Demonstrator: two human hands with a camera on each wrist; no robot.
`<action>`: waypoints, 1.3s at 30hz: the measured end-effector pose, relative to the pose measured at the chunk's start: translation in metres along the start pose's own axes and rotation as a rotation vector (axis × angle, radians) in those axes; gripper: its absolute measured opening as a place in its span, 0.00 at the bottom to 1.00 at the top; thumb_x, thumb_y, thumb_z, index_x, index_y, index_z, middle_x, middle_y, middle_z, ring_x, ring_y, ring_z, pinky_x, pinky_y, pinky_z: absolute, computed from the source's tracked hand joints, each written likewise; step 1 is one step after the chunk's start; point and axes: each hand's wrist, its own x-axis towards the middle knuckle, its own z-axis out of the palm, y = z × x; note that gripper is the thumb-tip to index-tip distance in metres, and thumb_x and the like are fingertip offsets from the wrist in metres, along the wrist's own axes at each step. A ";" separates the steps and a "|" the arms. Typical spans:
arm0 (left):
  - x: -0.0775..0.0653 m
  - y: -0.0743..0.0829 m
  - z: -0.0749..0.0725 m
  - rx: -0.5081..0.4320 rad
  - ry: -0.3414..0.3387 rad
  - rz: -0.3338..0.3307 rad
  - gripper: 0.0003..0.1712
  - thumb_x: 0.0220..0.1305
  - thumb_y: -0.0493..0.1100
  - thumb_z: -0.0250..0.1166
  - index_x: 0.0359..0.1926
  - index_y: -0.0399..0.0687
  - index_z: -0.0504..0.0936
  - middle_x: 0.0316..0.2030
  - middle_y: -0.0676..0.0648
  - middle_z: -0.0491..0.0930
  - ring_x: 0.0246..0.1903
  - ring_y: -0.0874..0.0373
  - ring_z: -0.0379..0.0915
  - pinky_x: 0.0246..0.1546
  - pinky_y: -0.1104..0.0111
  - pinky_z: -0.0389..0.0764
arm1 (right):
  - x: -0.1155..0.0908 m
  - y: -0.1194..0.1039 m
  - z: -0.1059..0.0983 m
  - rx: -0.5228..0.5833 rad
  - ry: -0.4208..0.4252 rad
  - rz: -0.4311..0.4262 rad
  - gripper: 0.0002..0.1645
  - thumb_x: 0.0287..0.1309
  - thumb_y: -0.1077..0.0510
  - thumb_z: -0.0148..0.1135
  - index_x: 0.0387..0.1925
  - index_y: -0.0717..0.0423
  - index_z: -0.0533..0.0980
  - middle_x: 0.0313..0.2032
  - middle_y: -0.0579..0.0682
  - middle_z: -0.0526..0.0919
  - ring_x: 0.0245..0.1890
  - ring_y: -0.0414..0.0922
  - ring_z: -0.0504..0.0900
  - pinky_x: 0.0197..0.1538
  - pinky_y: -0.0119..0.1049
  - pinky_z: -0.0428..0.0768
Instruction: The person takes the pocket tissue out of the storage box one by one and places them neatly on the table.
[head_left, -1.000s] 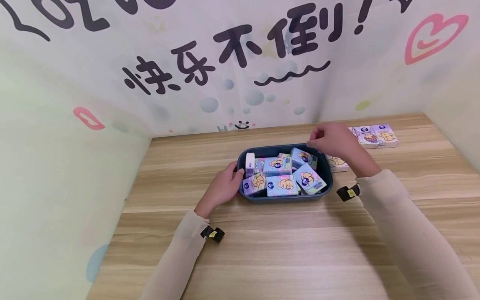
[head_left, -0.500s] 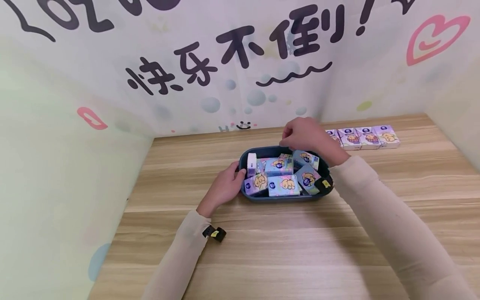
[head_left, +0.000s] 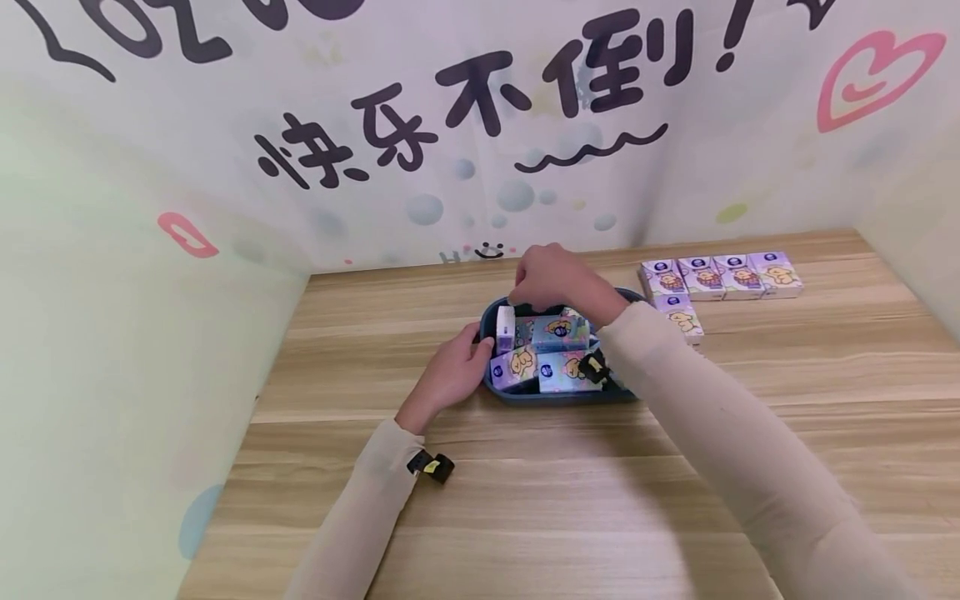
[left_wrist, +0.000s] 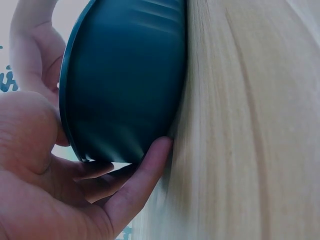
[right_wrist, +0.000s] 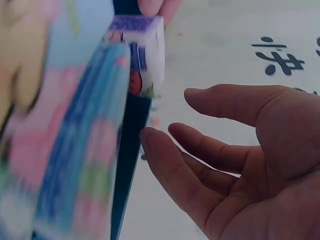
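A dark blue plastic bin (head_left: 540,400) on the table holds several tissue packs with cartoon bears, blue and purple. My left hand (head_left: 448,367) grips the bin's left end; in the left wrist view its thumb is at the rim and its fingers lie against the outer wall (left_wrist: 120,85). Over the bin's back left rim is my right hand (head_left: 553,277), close above an upright tissue pack (head_left: 506,329) with its white side showing. In the right wrist view that hand holds nothing, its thumb and fingers parted near the upright pack. Its forearm hides the bin's right end.
On the table right of the bin, several purple tissue packs (head_left: 701,279) form a row along the back, with another pack (head_left: 681,318) in front of the row's left end. A printed wall sheet (head_left: 420,208) rises behind the wooden table (head_left: 525,492).
My right hand has moved left across the back of the bin, from its right end to above the upright pack, uncovering the packs at the right. My left hand stays on the bin.
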 end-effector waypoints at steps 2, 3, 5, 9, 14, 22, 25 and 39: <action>0.000 0.001 -0.001 -0.006 -0.003 0.008 0.36 0.88 0.62 0.47 0.82 0.45 0.69 0.62 0.43 0.85 0.46 0.55 0.80 0.43 0.58 0.83 | 0.004 -0.007 0.003 -0.020 -0.020 0.005 0.13 0.71 0.51 0.68 0.41 0.58 0.88 0.32 0.52 0.89 0.36 0.50 0.91 0.38 0.39 0.84; -0.001 0.003 -0.002 -0.006 -0.005 0.014 0.36 0.88 0.62 0.47 0.82 0.44 0.69 0.59 0.43 0.85 0.43 0.55 0.80 0.39 0.58 0.82 | 0.006 -0.010 0.004 -0.035 -0.026 0.008 0.14 0.71 0.51 0.68 0.39 0.58 0.89 0.30 0.51 0.89 0.34 0.50 0.91 0.36 0.38 0.83; -0.006 0.013 -0.007 -0.026 -0.019 0.018 0.36 0.89 0.60 0.47 0.81 0.41 0.68 0.53 0.41 0.86 0.36 0.53 0.79 0.33 0.58 0.78 | 0.009 -0.017 0.008 -0.074 -0.040 0.014 0.17 0.71 0.49 0.69 0.34 0.58 0.88 0.25 0.50 0.88 0.30 0.48 0.90 0.31 0.35 0.80; -0.014 0.029 -0.013 -0.052 -0.026 0.029 0.34 0.89 0.56 0.47 0.80 0.37 0.69 0.46 0.40 0.85 0.30 0.50 0.76 0.28 0.58 0.75 | 0.016 -0.025 0.017 -0.143 -0.055 0.024 0.25 0.71 0.45 0.70 0.21 0.55 0.80 0.16 0.47 0.81 0.19 0.44 0.82 0.25 0.34 0.72; -0.012 0.023 -0.010 -0.032 -0.008 0.063 0.34 0.89 0.57 0.47 0.79 0.37 0.70 0.43 0.41 0.85 0.33 0.52 0.78 0.30 0.59 0.75 | 0.022 -0.026 0.025 -0.170 -0.048 0.042 0.25 0.70 0.48 0.71 0.19 0.51 0.74 0.16 0.47 0.78 0.17 0.42 0.77 0.25 0.35 0.71; -0.017 0.032 -0.014 -0.048 -0.013 0.042 0.33 0.88 0.55 0.49 0.78 0.37 0.70 0.30 0.46 0.80 0.26 0.53 0.74 0.28 0.59 0.74 | 0.021 -0.017 0.024 -0.129 -0.075 0.026 0.26 0.64 0.59 0.69 0.13 0.50 0.68 0.15 0.46 0.76 0.17 0.42 0.78 0.25 0.33 0.72; -0.017 0.029 -0.012 -0.035 -0.015 0.058 0.34 0.89 0.56 0.48 0.78 0.36 0.70 0.28 0.47 0.77 0.24 0.54 0.72 0.26 0.60 0.72 | 0.018 -0.013 0.020 -0.093 -0.090 0.004 0.28 0.61 0.61 0.68 0.11 0.48 0.64 0.12 0.44 0.70 0.16 0.42 0.73 0.25 0.34 0.68; -0.021 0.043 -0.014 0.020 -0.002 -0.006 0.32 0.89 0.53 0.49 0.80 0.38 0.69 0.55 0.37 0.84 0.37 0.50 0.77 0.35 0.58 0.76 | 0.000 0.015 0.006 0.285 -0.146 -0.077 0.10 0.64 0.61 0.65 0.45 0.60 0.83 0.42 0.54 0.85 0.30 0.45 0.81 0.35 0.38 0.81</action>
